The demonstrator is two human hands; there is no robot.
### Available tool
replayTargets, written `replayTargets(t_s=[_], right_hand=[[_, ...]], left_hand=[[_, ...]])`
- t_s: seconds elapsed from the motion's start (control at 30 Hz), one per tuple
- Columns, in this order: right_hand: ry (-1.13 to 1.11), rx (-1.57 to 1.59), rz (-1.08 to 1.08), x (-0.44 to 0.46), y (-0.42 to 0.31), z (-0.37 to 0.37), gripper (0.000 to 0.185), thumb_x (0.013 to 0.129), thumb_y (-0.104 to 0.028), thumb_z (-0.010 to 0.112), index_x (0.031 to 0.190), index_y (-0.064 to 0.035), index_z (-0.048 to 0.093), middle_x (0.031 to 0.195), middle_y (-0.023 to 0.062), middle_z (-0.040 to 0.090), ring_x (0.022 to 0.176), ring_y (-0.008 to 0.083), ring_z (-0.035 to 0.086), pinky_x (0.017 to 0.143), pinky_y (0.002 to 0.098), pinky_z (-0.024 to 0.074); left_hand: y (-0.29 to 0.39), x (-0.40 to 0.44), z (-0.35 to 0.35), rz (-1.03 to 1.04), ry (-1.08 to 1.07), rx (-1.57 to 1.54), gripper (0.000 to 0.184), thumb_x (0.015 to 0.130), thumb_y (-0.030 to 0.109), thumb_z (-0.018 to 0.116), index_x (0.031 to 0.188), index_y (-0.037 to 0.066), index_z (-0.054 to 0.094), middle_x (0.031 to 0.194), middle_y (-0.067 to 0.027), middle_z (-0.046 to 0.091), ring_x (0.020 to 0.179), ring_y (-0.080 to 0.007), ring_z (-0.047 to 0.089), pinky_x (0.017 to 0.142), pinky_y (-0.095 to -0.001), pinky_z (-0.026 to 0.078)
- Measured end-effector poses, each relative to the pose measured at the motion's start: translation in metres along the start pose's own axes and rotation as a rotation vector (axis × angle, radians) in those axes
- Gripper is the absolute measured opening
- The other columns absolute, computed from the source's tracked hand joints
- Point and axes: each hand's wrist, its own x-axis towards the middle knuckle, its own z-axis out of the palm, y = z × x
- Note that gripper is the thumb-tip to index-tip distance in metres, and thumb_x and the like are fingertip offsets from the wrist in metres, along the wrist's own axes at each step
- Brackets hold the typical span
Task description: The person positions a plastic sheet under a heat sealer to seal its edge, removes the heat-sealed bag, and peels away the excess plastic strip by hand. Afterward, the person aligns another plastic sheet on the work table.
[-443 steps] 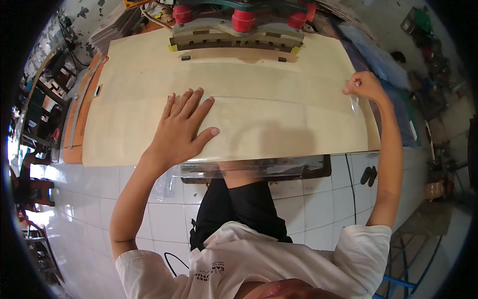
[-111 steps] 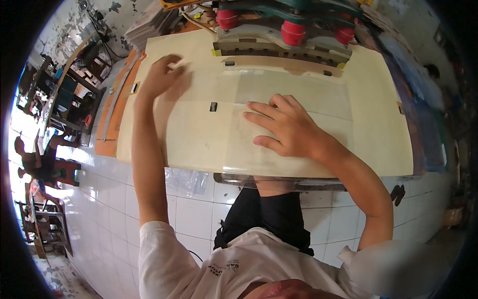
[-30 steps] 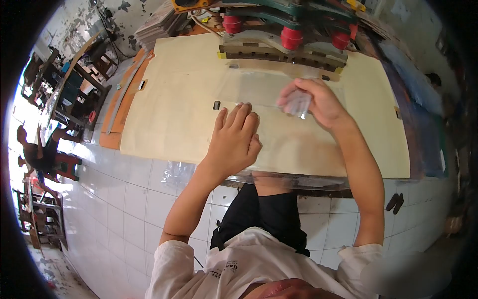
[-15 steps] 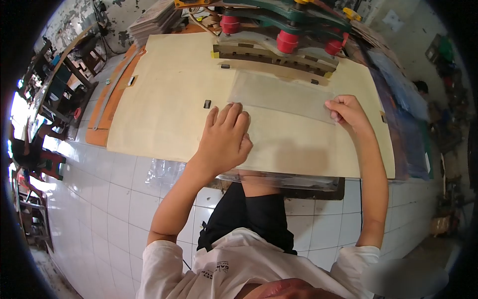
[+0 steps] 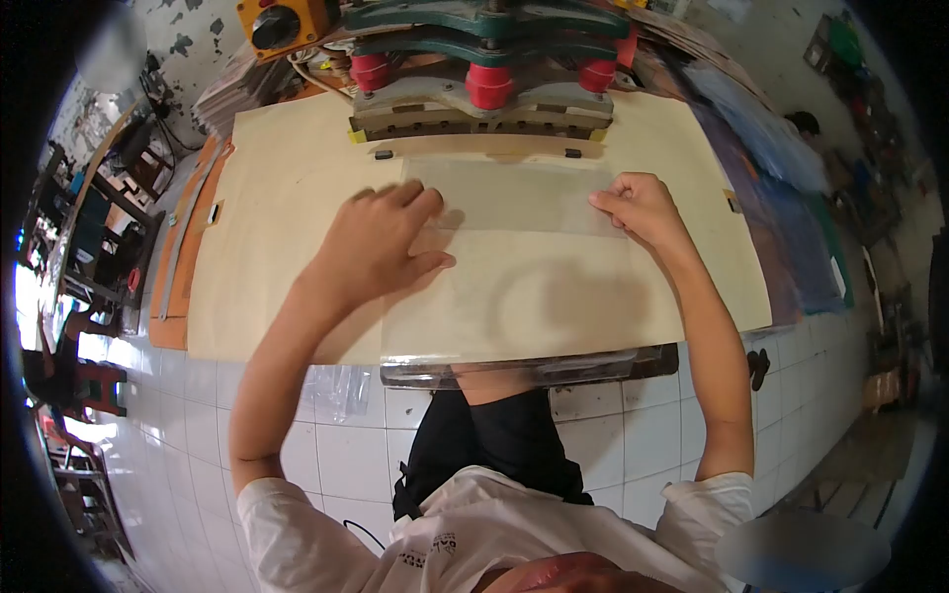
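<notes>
A clear plastic sheet (image 5: 514, 198), folded or cut to a long strip, lies across the cream board (image 5: 287, 247) in front of the machine's metal edge. My right hand (image 5: 638, 208) pinches its right end between thumb and fingers. Over the sheet's left end is my left hand (image 5: 381, 237), palm down, with bent fingers and the thumb held apart; contact with the sheet is hard to make out. Another stretch of clear film (image 5: 425, 341) seems to lie nearer me and reach the board's front edge. Two small black blocks, a left one (image 5: 384, 155) and a right one (image 5: 572, 153), sit beyond the sheet.
A green press with red cylinders (image 5: 489, 87) stands at the back, beside a yellow box with a black knob (image 5: 275, 28). Stacked sheets (image 5: 247, 94) lie back left, plastic sheets (image 5: 761, 148) at right. A metal strip (image 5: 188, 232) lies along the left edge.
My left hand has moved forward and left relative to the board, up to the sheet's left end. The sheet now lies straighter along the machine. The view has turned and shifted.
</notes>
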Motion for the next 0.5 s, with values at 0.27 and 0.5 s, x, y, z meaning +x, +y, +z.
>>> replayTargets(t_s=[0.27, 0.5], right_hand=[[0.025, -0.027, -0.020, 0.001, 0.001, 0.000, 0.024, 0.089, -0.016, 0.081, 0.077, -0.0036, 0.063, 0.058, 0.0001, 0.058, 0.050, 0.0068, 0.050, 0.046, 0.0244, 0.0352], [0.103, 0.019, -0.041, -0.006, 0.002, 0.001, 0.026, 0.086, -0.016, 0.075, 0.104, 0.0000, 0.065, 0.060, 0.0040, 0.063, 0.052, 0.0121, 0.059, 0.053, 0.0309, 0.0455]], left_hand=[[-0.048, 0.025, 0.044, 0.254, 0.157, 0.101, 0.084, 0.089, 0.065, 0.064, 0.147, 0.006, 0.052, 0.158, -0.0242, 0.041, 0.148, -0.0436, 0.036, 0.124, -0.0531, 0.025], [-0.052, 0.027, 0.046, 0.216, 0.072, -0.032, 0.081, 0.092, 0.063, 0.060, 0.150, 0.008, 0.050, 0.160, -0.0244, 0.039, 0.150, -0.0447, 0.032, 0.125, -0.0536, 0.024]])
